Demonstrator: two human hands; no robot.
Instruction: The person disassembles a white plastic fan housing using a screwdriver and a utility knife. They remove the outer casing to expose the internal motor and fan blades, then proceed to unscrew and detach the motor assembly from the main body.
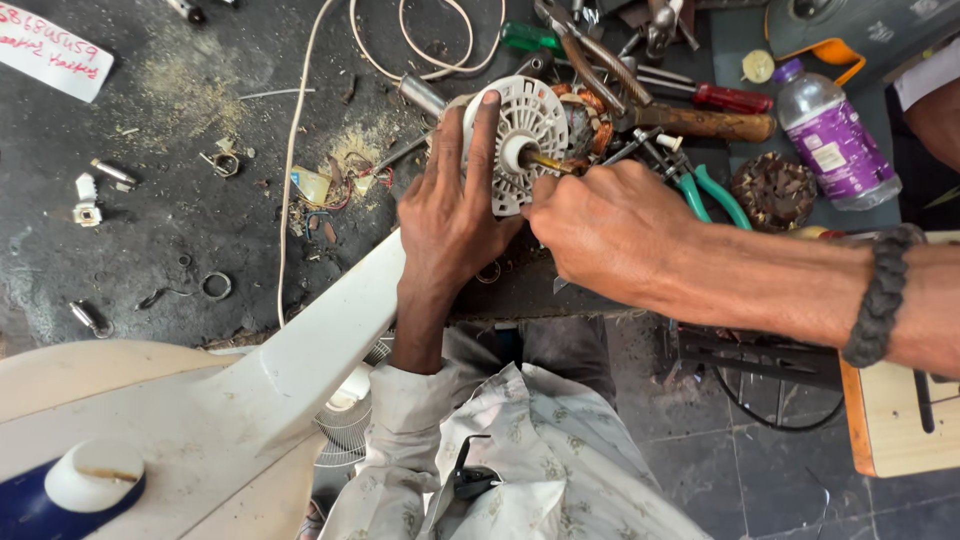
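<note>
The left hand [450, 205] is lying flat and spread against the white ribbed end cover [527, 140] of a small fan motor, its index finger reaching up across the cover's rim; it is pressing on the part rather than closing around it. The motor is sitting on the dark, dusty workbench [170, 230], near the bench's front edge, with copper windings [590, 110] showing just behind the cover. The right hand [610, 225] is coming in from the right, curled narrowly at the fingertips around a thin brass-coloured shaft [545, 161] that is projecting from the cover's centre hub; whether that shaft is a tool tip or the motor's own spindle cannot be told. A braided dark wristband [882, 295] is sitting on the right forearm. Just beside the right hand, green-handled pliers [715, 195] are lying on the bench, and behind the motor a wooden-handled hammer [705, 123] and a red-handled screwdriver [725, 98] are resting among other tools. A plastic bottle with a purple label [830, 140] is lying well to the right. A white cable [295, 150] is running down the bench left of the motor, near loose rings and screws. A white plastic housing [300, 370] is leaning against the bench front below the left wrist.
</note>
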